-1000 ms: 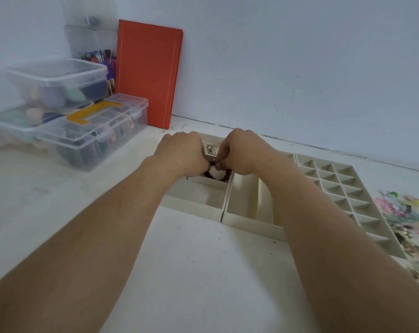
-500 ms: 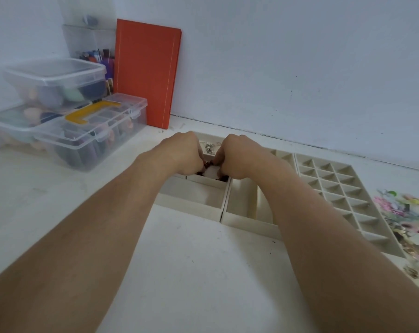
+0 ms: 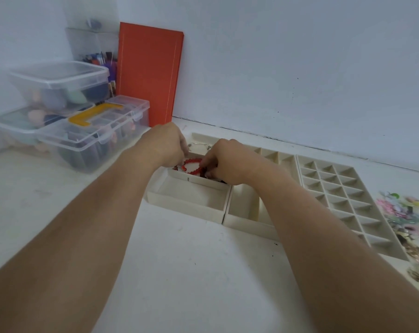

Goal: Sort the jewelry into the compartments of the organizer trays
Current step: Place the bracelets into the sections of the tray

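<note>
A red beaded bracelet [image 3: 191,165] lies in the middle compartment of the left cream organizer tray [image 3: 187,203]. My left hand [image 3: 168,145] and my right hand [image 3: 224,162] both reach into that compartment, fingers curled and pinching the bracelet from either side. A thin silver bangle [image 3: 200,145] rests in the tray's far compartment. A darker beaded piece shows partly under my right hand. The middle tray [image 3: 242,212] and the small-grid tray [image 3: 343,193] stand to the right. A heap of colourful loose jewelry [image 3: 410,219] lies at the far right.
Stacked clear plastic boxes [image 3: 83,131] with coloured contents stand at the left. An orange flat box [image 3: 148,75] leans on the wall behind them. The wall runs close behind the trays. White tabletop [image 3: 191,272] stretches toward me.
The hands have drawn slightly apart, and the red bracelet now shows spread open between them in the compartment. The view has shifted slightly.
</note>
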